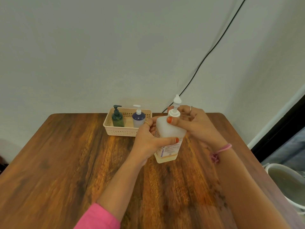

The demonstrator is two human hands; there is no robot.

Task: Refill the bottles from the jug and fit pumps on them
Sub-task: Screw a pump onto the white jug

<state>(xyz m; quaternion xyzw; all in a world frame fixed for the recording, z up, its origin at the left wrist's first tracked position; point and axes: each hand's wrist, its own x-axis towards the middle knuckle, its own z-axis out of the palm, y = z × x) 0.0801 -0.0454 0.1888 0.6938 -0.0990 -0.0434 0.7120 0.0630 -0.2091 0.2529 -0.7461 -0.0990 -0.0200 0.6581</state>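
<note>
Bottle [170,134], "BIOCHEK" label, both hands gripping

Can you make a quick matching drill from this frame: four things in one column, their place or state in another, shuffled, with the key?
Things:
1. green bottle
2. blue bottle
3. big clear bottle
4. black cable

Places or states:
A. held by both hands over the table
B. runs down the wall
C. left side of the basket, dark pump
D. right side of the basket, white pump

Pairs: 1-C, 2-D, 3-A, 4-B

The left hand grips the big clear bottle's body; the right hand holds it near the white pump. The basket sits at the table's far edge.
</note>
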